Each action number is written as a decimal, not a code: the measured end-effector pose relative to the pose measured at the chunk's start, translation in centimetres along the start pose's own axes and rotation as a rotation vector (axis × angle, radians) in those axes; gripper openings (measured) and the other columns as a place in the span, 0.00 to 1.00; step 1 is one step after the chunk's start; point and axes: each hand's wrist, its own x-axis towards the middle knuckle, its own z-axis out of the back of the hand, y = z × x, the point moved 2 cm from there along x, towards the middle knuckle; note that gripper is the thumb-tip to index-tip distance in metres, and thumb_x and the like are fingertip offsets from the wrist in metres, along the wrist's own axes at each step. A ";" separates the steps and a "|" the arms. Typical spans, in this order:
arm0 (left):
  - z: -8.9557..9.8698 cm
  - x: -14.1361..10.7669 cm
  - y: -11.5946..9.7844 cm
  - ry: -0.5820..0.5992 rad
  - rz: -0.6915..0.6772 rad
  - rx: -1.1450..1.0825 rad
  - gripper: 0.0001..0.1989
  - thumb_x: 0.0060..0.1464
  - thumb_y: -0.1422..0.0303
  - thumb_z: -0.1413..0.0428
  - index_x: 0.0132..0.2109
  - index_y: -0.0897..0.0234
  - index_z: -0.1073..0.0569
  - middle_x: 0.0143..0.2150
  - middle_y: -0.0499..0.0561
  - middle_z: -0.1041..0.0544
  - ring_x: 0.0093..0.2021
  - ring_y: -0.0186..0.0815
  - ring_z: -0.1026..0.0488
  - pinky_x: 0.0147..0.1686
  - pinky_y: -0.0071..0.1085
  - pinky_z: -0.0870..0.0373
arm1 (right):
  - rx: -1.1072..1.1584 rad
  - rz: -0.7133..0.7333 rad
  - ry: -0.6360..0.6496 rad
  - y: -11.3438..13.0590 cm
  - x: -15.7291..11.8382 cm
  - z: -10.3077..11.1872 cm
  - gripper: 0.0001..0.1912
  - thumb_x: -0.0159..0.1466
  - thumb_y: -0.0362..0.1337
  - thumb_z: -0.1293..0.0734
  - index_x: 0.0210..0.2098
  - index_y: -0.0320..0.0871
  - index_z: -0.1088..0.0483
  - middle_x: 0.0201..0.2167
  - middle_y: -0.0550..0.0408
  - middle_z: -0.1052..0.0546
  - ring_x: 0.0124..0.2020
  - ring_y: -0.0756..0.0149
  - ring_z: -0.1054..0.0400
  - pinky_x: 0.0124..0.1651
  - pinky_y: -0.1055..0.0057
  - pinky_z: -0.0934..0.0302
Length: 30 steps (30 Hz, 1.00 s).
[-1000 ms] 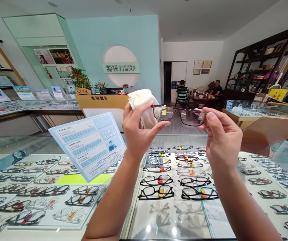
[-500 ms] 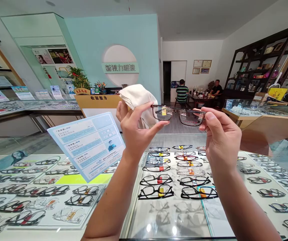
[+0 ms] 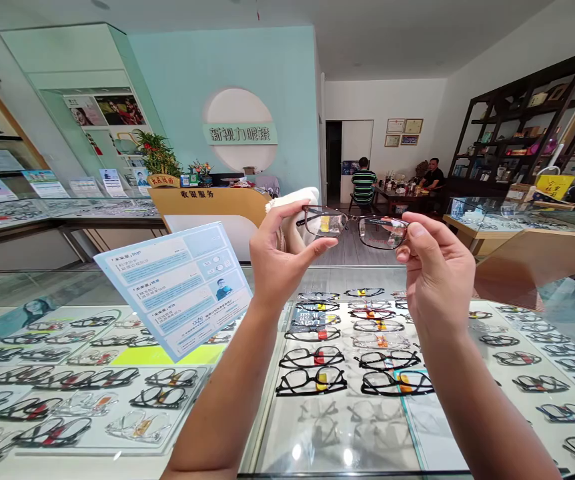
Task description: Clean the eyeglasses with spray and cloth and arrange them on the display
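Observation:
A pair of dark-rimmed eyeglasses is held up above the counter, lenses facing me, a yellow tag on the left lens. My right hand pinches the frame at its right end between thumb and fingers. A white cleaning cloth is bunched in my left hand, behind the left lens. My left thumb and index finger sit around that lens's outer edge; the other fingers are partly hidden by the cloth and hand.
Below my hands, a glass display counter holds rows of eyeglasses. A tilted blue leaflet stands left of my left arm. Farther off are a cashier desk, a wooden shelf and two seated people.
The cloth in my left hand has dropped lower and bunched behind the left lens, with my left hand shifting slightly right. My right hand has moved slightly left and still holds the eyeglasses.

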 end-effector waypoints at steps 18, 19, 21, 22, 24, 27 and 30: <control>-2.0 -1.0 1.1 0.026 0.450 -0.514 0.30 0.46 0.54 0.22 0.53 0.57 0.20 0.50 0.52 0.15 0.48 0.39 0.17 0.50 0.34 0.19 | -0.107 -0.041 0.018 -1.2 0.5 -0.1 0.12 0.66 0.49 0.24 0.40 0.47 0.17 0.37 0.54 0.16 0.41 0.63 0.23 0.46 0.65 0.29; -2.0 -1.0 1.1 0.029 0.452 -0.529 0.30 0.45 0.53 0.22 0.53 0.57 0.20 0.50 0.53 0.16 0.48 0.39 0.17 0.50 0.35 0.19 | -0.108 -0.050 0.025 -1.2 0.5 -0.1 0.12 0.66 0.49 0.24 0.40 0.47 0.17 0.38 0.54 0.16 0.41 0.63 0.23 0.47 0.65 0.29; -2.1 -1.0 1.1 0.031 0.439 -0.527 0.31 0.45 0.53 0.22 0.53 0.57 0.21 0.51 0.53 0.16 0.49 0.39 0.17 0.52 0.35 0.19 | -0.102 -0.060 0.038 -1.2 0.5 -0.1 0.13 0.67 0.49 0.25 0.41 0.46 0.17 0.38 0.54 0.15 0.41 0.63 0.23 0.47 0.65 0.29; -2.1 -1.1 1.1 0.028 0.427 -0.515 0.31 0.45 0.53 0.22 0.53 0.57 0.21 0.52 0.53 0.16 0.50 0.40 0.17 0.53 0.36 0.19 | -0.097 -0.062 0.045 -1.3 0.6 0.0 0.13 0.67 0.49 0.25 0.41 0.47 0.17 0.39 0.54 0.15 0.41 0.63 0.23 0.46 0.65 0.29; -2.1 -1.2 1.0 0.015 0.406 -0.484 0.31 0.44 0.53 0.21 0.53 0.56 0.22 0.52 0.52 0.16 0.51 0.39 0.17 0.54 0.36 0.20 | -0.091 -0.061 0.054 -1.4 0.7 0.1 0.12 0.67 0.49 0.25 0.41 0.47 0.17 0.39 0.54 0.15 0.40 0.64 0.24 0.46 0.65 0.30; -2.1 -1.2 0.7 -0.001 0.426 -0.467 0.32 0.43 0.53 0.21 0.52 0.55 0.22 0.51 0.52 0.16 0.51 0.40 0.17 0.55 0.37 0.19 | -0.059 -0.041 0.073 -1.5 0.9 0.3 0.10 0.67 0.47 0.26 0.40 0.48 0.18 0.39 0.55 0.15 0.40 0.64 0.24 0.46 0.65 0.30; -2.4 -1.2 0.4 0.081 0.523 -0.533 0.31 0.46 0.48 0.25 0.52 0.56 0.23 0.51 0.55 0.15 0.51 0.44 0.16 0.54 0.41 0.17 | 0.004 0.016 0.167 -1.5 1.4 0.4 0.09 0.70 0.44 0.31 0.42 0.50 0.18 0.42 0.54 0.14 0.44 0.60 0.21 0.50 0.60 0.29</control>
